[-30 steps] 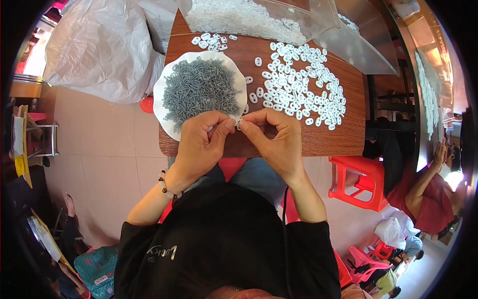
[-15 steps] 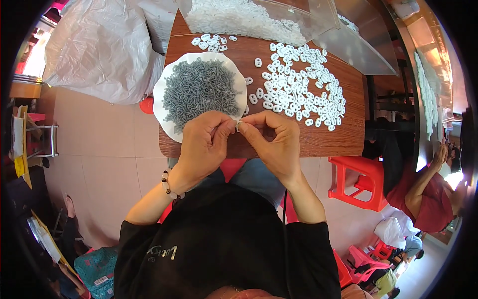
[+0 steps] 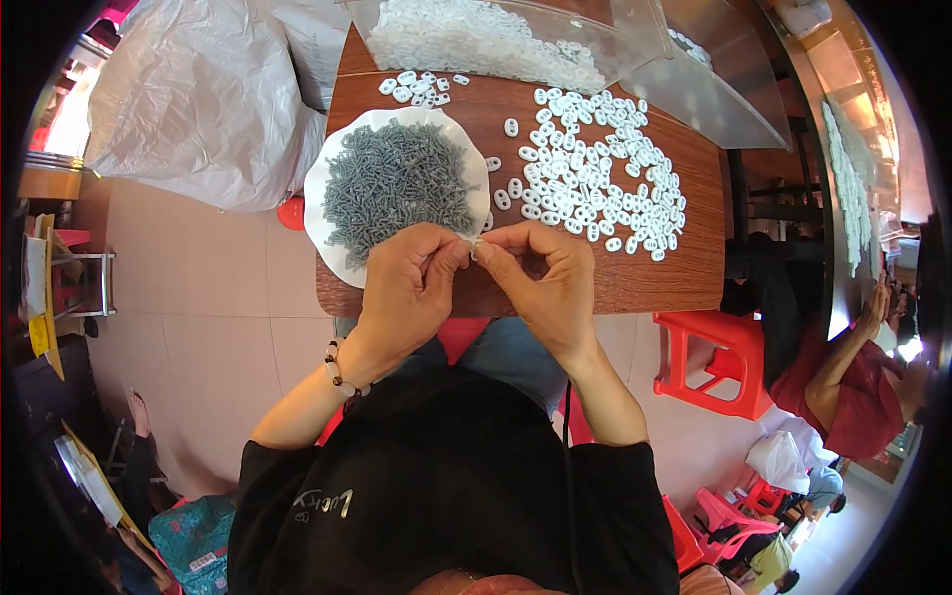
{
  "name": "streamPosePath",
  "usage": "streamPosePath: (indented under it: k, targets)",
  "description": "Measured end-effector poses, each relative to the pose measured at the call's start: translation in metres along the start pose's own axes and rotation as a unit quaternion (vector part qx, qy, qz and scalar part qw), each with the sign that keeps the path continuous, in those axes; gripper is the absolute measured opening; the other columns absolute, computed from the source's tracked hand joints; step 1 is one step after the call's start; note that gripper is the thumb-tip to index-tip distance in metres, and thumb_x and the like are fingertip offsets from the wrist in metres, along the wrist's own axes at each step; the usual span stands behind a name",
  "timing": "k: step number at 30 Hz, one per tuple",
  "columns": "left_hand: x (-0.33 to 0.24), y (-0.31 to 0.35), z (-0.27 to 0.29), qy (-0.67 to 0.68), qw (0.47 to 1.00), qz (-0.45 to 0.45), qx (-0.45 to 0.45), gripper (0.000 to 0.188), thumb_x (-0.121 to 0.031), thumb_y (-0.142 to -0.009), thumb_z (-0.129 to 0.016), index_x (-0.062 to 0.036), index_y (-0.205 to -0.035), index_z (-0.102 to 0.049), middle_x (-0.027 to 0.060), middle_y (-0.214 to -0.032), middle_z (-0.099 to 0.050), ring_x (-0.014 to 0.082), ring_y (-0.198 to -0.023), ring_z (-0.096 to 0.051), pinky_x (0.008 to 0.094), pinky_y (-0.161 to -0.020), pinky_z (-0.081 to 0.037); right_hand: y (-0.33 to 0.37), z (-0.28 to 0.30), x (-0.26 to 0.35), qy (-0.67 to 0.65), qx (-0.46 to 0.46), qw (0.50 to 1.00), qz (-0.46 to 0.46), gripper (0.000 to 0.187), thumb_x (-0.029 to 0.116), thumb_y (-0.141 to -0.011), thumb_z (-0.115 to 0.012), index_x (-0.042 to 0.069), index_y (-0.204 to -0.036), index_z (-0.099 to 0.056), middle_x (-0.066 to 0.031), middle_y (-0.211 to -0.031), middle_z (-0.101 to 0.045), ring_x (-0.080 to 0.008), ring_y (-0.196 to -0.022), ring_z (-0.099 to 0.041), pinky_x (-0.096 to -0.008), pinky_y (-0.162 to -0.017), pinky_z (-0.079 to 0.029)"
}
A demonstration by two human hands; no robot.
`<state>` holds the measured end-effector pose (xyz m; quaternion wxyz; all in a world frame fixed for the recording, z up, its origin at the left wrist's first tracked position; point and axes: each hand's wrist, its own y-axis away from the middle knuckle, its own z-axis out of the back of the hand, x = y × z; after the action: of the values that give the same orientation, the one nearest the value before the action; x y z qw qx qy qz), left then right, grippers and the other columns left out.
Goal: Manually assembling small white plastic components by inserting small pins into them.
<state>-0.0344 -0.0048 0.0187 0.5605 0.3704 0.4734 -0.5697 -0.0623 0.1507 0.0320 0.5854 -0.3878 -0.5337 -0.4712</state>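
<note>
My left hand (image 3: 409, 283) and my right hand (image 3: 547, 288) meet fingertip to fingertip at the near rim of a white scalloped plate (image 3: 315, 193). The right thumb and index finger pinch a small white plastic piece (image 3: 475, 249), mostly covered by the fingers. The left thumb and index finger are pressed together against it; what they hold is too hidden to make out. Heaped on the plate are many small grey ribbed plastic pegs (image 3: 397, 178). To its right, white oval two-holed plastic pieces (image 3: 585, 169) lie spread over the brown wooden table (image 3: 684, 283).
A clear bin (image 3: 635, 45) of white pieces stands at the table's far edge, with a small group of white pieces (image 3: 421, 89) before it. A large white plastic sack (image 3: 198, 99) is at far left. A red stool (image 3: 709, 362) stands right; a person in dark red (image 3: 843, 402) sits beyond.
Both hands stay in nearly the same pinch at the plate's near rim. The view has shifted very slightly; nothing was visibly taken up or let go.
</note>
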Motion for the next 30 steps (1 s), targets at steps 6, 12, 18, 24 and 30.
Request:
streamPosePath:
  k: [6, 12, 18, 24, 30]
  targets:
    - [0.005, 0.0, 0.0, 0.003, 1.0, -0.006, 0.002, 0.017, -0.011, -0.09, -0.062, 0.002, -0.079, -0.06, 0.0069, -0.068, -0.06, 0.0122, -0.063, -0.055, 0.0256, -0.06, -0.044, 0.0, 0.001, 0.005, -0.022, 0.013, 0.999, -0.03, 0.007, 0.003, -0.086, -0.066, -0.003, -0.089, -0.068, -0.0015, -0.078, -0.067, -0.0039, -0.072, -0.059, -0.0181, -0.065, -0.047]
    - [0.006, 0.0, 0.0, 0.005, 1.0, -0.016, 0.005, 0.017, -0.01, -0.091, -0.061, 0.0023, -0.08, -0.06, 0.0065, -0.069, -0.06, 0.0121, -0.064, -0.055, 0.0255, -0.06, -0.044, 0.0, 0.002, 0.003, -0.012, 0.015, 1.0, -0.025, 0.008, 0.004, -0.086, -0.067, -0.003, -0.09, -0.068, -0.0014, -0.078, -0.067, -0.0041, -0.072, -0.06, -0.0181, -0.065, -0.047]
    - [0.006, -0.002, -0.001, 0.014, 1.0, -0.009, 0.005, 0.01, -0.003, -0.088, -0.06, 0.0025, -0.079, -0.06, 0.0114, -0.069, -0.06, 0.0211, -0.062, -0.057, 0.0301, -0.059, -0.045, 0.0, 0.001, 0.0, -0.012, 0.016, 0.999, -0.045, 0.008, 0.004, -0.086, -0.067, -0.003, -0.09, -0.068, -0.0024, -0.079, -0.068, -0.0044, -0.072, -0.06, -0.0184, -0.065, -0.047]
    - [0.008, -0.002, -0.002, 0.022, 1.0, 0.002, 0.005, 0.011, -0.004, -0.089, -0.06, 0.0027, -0.08, -0.06, 0.0118, -0.069, -0.06, 0.0199, -0.063, -0.058, 0.0294, -0.059, -0.045, -0.001, 0.001, -0.004, -0.001, 0.011, 0.999, -0.039, 0.008, 0.004, -0.086, -0.068, -0.003, -0.09, -0.068, -0.0027, -0.079, -0.068, -0.0047, -0.072, -0.06, -0.0187, -0.065, -0.047]
    - [0.009, -0.004, -0.002, 0.053, 0.998, 0.024, 0.014, 0.022, -0.016, -0.096, -0.056, 0.0026, -0.084, -0.062, 0.0018, -0.071, -0.059, 0.0086, -0.066, -0.051, 0.0239, -0.06, -0.042, -0.005, 0.004, -0.007, -0.022, 0.004, 0.999, -0.036, 0.009, 0.005, -0.086, -0.067, -0.002, -0.093, -0.068, -0.0026, -0.08, -0.068, -0.0043, -0.072, -0.06, -0.0176, -0.063, -0.046]
